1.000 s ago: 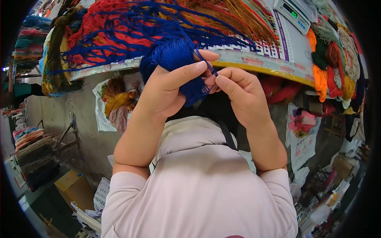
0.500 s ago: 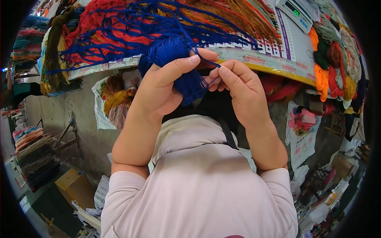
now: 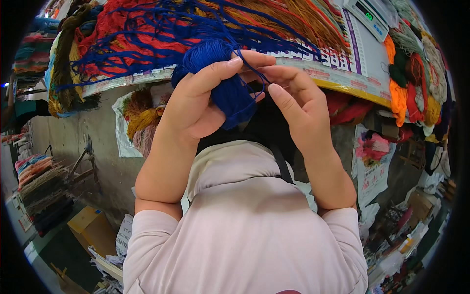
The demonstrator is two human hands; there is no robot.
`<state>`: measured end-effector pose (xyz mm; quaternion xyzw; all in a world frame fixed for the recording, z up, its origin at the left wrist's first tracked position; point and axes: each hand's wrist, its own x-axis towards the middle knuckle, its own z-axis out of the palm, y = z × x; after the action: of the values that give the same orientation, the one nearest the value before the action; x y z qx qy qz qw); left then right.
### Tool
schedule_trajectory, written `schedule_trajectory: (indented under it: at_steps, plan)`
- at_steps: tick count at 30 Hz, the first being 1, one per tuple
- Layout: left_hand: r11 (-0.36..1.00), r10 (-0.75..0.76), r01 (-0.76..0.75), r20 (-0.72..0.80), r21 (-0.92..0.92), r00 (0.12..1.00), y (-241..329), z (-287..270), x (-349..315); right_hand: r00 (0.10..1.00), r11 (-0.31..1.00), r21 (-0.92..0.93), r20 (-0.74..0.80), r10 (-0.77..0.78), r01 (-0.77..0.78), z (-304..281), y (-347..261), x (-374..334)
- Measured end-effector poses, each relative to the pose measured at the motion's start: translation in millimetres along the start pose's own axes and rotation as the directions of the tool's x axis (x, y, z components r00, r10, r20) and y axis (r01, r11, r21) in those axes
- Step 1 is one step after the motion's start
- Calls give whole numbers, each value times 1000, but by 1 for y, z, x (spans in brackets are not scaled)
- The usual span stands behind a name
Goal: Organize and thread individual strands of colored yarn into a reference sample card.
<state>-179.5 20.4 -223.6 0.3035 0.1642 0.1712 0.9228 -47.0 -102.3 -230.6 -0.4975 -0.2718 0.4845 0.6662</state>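
Observation:
My left hand is wrapped around a hank of blue yarn, with its thumb across the front and its fingers behind. The hank's rounded upper bundle bulges above the thumb, close to the table edge. My right hand is just to the right, its thumb and forefinger apart. A thin blue strand runs from the hank to between these fingertips. The other right fingers are partly hidden behind. More long blue strands lie spread over the table beyond.
Red yarn and brown yarn cover the table, whose yellow-banded edge faces me. A digital scale stands at the far right, near orange yarn. Bags of yarn hang below, and a cardboard box sits lower left.
My right thumb and forefinger have parted from their pinch on the blue strand. My left hand keeps the hank in nearly the same place.

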Motion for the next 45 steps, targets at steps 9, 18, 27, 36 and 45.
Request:
schedule_trajectory:
  at_steps: [9, 18, 27, 36, 45]
  plan:
    - [988, -10, 18, 50, -152, 999, -5, -6, 12, 674, 173, -787, 366, -642, 592, 7, 13, 0]
    - [990, -94, 99, 60, -95, 994, -3, -6, 8, 672, 286, -715, 336, -659, 638, -1, 4, 8]
    - [968, -27, 52, 105, -246, 994, -2, -11, 9, 722, 568, -604, 17, -692, 559, -1, 16, -6]
    - [975, 23, -21, 8, -219, 1000, -10, -2, 14, 639, 186, -750, 374, -672, 635, 12, 22, 0]
    - [989, 134, -129, -80, 66, 988, 0, -15, 15, 761, 571, -503, 445, -472, 649, 8, 12, -11]
